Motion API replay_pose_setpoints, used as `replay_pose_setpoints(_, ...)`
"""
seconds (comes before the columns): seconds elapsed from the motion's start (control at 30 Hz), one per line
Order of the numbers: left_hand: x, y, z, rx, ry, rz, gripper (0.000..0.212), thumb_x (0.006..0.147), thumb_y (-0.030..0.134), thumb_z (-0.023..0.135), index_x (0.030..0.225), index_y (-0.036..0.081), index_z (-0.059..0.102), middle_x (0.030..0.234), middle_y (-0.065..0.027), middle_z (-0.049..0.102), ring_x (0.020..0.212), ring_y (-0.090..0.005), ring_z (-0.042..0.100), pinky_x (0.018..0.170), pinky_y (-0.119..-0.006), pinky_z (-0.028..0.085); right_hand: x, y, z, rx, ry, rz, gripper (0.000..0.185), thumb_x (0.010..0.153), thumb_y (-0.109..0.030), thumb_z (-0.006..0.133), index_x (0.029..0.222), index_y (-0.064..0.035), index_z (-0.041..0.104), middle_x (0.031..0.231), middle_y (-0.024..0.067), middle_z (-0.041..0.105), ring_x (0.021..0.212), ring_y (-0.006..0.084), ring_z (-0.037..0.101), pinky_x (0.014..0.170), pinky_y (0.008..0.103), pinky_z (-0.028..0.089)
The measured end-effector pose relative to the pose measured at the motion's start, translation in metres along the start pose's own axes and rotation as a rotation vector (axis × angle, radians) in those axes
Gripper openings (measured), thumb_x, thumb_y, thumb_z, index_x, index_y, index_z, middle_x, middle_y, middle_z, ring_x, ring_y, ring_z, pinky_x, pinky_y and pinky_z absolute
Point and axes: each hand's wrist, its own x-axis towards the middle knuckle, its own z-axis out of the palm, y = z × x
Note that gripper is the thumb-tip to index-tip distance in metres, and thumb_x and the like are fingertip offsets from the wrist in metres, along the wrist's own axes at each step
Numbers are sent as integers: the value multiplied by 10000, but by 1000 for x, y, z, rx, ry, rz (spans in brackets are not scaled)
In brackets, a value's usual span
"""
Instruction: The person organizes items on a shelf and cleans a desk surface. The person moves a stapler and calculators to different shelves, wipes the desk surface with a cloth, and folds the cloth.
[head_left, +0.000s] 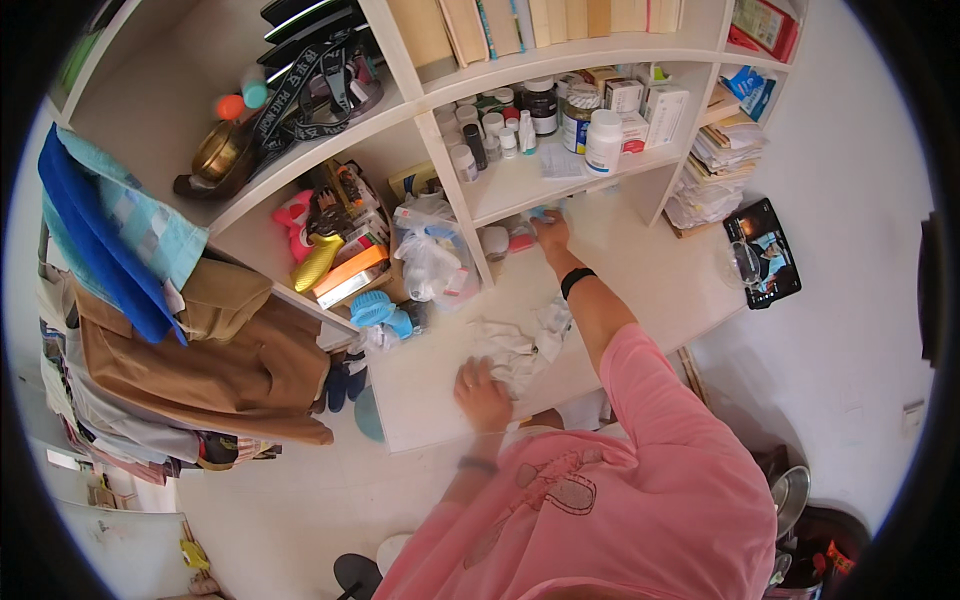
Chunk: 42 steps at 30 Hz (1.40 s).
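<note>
My left hand rests on the white desk, holding nothing that I can see, with its fingers somewhat apart. Right beside it lies a crumpled off-white cloth, with thin crumpled white or clear material at its far end. My right hand reaches under the low shelf at the back of the desk. Its fingertips are at a small light blue item; whether they grip it is unclear. A small red-and-clear container and a whitish rounded container stand just left of that hand.
Bottles and medicine boxes fill the shelf above my right hand. A blue handheld fan and a plastic bag are at left. Clothes hang farther left. A tablet and stacked papers are at right.
</note>
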Motion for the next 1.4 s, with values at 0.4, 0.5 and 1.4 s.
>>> replay_pose_setpoints(0.4, 1, 1, -3, -17, 7, -3, 438, 763, 119, 497, 1201, 107, 513, 1277, -130, 449, 1193, -338, 377, 1006, -466, 282, -30, -11, -20, -91, 44, -272, 233, 664, -84, 649, 895, -56, 635, 921, 184, 647, 850, 320, 628, 747, 382, 494)
replay_pose_setpoints(0.5, 1, 1, -3, -18, -7, -14, 438, 764, 120, 496, 1201, 107, 514, 1278, -132, 451, 1194, -341, 376, 1009, -466, 278, -28, -5, -18, -181, -60, -347, 231, 679, -54, 612, 907, -68, 648, 949, 179, 640, 840, 329, 625, 744, 390, 497)
replay_pose_setpoints(1.4, -1, 0, -1, 13, -4, 11, 451, 759, 133, 505, 1209, 102, 509, 1280, -129, 444, 1195, -336, 371, 1009, -462, 271, -72, -9, -19, -258, -381, -344, 854, 640, -225, 716, 1342, 58, 320, 1330, 269, 400, 1204, 370, 438, 1011, 372, 369)
